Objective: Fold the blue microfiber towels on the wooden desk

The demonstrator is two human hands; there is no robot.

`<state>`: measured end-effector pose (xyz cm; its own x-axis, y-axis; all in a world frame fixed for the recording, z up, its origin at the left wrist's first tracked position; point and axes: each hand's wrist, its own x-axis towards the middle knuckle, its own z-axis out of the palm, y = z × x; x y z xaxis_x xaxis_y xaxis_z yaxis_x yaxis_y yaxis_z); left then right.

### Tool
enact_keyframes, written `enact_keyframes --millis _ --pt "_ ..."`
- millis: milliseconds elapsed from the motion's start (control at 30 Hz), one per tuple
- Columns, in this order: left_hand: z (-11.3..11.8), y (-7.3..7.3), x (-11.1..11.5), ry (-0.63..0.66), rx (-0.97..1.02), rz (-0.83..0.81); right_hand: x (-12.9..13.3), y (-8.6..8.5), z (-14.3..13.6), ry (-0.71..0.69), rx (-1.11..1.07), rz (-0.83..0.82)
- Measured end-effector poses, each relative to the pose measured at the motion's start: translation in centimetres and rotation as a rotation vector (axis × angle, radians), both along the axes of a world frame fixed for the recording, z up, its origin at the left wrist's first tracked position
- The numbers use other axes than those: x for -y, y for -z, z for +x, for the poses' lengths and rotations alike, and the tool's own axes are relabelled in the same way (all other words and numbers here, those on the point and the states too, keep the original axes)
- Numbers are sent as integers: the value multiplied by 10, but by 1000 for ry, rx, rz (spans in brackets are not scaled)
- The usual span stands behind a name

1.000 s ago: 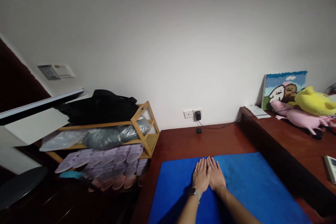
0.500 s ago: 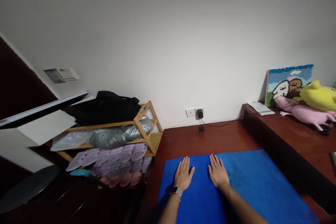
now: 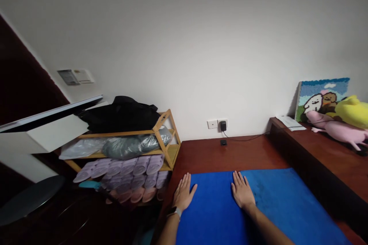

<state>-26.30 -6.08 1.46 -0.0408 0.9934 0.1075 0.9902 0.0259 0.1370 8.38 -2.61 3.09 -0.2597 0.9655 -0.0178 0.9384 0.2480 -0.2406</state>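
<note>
A blue cloth (image 3: 212,206) lies spread flat over the reddish-brown wooden table (image 3: 207,159); its left part is a deeper blue than its right part. My left hand (image 3: 183,195) rests flat at the cloth's far left corner, fingers stretched out and thumb apart, with a watch (image 3: 174,211) on the wrist. My right hand (image 3: 243,192) presses flat near the far edge, where the darker and lighter blue meet, its fingers extended. Neither hand grips anything.
Left of the table stands a wooden rack (image 3: 169,141) with a black bag (image 3: 123,115), plastic-wrapped bundles and several purple slippers (image 3: 129,166). A black charger (image 3: 223,125) is plugged into the wall. On the raised ledge at right lie plush toys (image 3: 342,130) beside a picture (image 3: 322,97).
My left hand has slid left across the cloth to its far left corner. My right hand stays nearly in place on the cloth. The camera view has shifted slightly.
</note>
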Motion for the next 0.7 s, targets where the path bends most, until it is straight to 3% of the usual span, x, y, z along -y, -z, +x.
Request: enact_keyframes --millis 200,300,400,500,600,700 --pt "-19 -3 3 -14 3 1 0 0 0 9 18 -4" --pt "-11 -12 7 -53 -7 17 0 2 0 4 17 -5" --pt "35 -18 14 37 -7 67 0 4 0 -1 14 5" --pt "114 -14 21 287 21 79 0 7 2 -5 22 22" --pt "183 -4 22 388 82 67 0 10 4 -54 57 30" --pt "207 1 21 385 122 46 -1 14 5 -69 70 27"
